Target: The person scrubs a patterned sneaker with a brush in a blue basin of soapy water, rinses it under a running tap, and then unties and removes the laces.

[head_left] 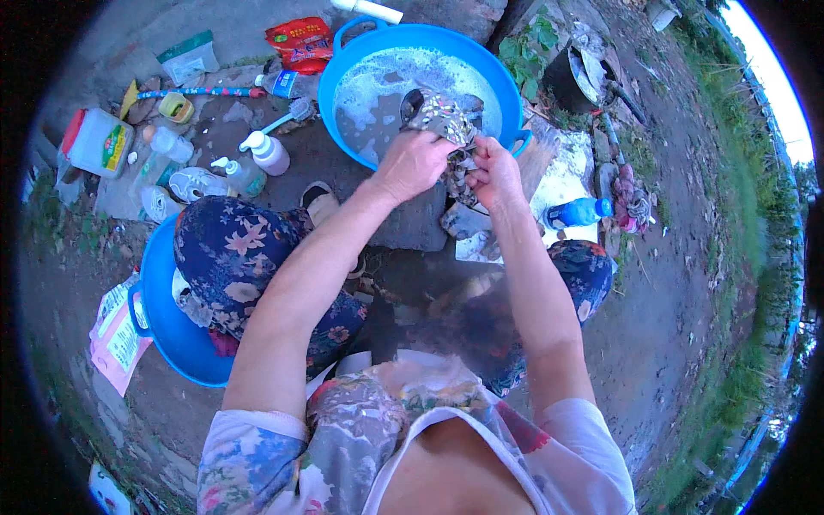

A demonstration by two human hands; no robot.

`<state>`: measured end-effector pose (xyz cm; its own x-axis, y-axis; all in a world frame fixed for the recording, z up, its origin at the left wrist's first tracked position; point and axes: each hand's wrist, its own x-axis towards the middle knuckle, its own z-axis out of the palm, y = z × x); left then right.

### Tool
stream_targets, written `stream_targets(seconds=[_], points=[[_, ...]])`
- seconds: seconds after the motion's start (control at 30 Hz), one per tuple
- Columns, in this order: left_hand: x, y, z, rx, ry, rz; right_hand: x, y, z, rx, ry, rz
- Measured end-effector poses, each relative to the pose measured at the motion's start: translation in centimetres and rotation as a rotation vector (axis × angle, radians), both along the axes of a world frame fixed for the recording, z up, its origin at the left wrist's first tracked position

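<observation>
My left hand (414, 165) is closed on a wet, dark cloth piece with light spots (439, 118), at the near right rim of a large blue basin (333, 64). Suds and greyish water fill the basin. My right hand (498, 173) pinches the same cloth piece, just right of my left hand. A crumpled part of it hangs between the two hands, and its far end lies over the water. Its exact kind of garment is not clear.
Pump bottles (266, 153), a white shoe (197, 184), a brush (296, 112) and a clear tub (96, 142) stand at the left. Another blue basin (193, 360) sits by my left knee. At right are a blue bottle (579, 213) and a black bucket (571, 81).
</observation>
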<state>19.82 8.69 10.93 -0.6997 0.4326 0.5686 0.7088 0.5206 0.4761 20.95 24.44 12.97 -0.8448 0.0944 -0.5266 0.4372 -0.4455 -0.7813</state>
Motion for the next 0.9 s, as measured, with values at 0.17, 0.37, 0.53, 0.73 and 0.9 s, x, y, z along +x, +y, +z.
stream_targets(seconds=[0.17,0.37,0.53,0.73,0.9], points=[[-2.7,-1.4,4.8,-0.058,0.171,-0.127,0.3,-1.6,1.6,-0.199,0.042,-0.125],[-1.4,0.0,8.0,0.283,0.227,0.159,1.3,0.0,5.1,-0.313,0.215,-0.244],[0.2,4.9,6.3,0.339,-0.373,-0.133,2.4,5.9,7.3,-0.339,0.238,-0.235],[2.7,12.9,1.0,0.215,-0.349,-0.328,6.6,13.3,3.8,-0.176,0.124,-0.27],[2.9,14.7,-9.3,0.067,-0.521,-0.216,5.8,13.2,-7.5,-0.163,-0.051,-0.406]])
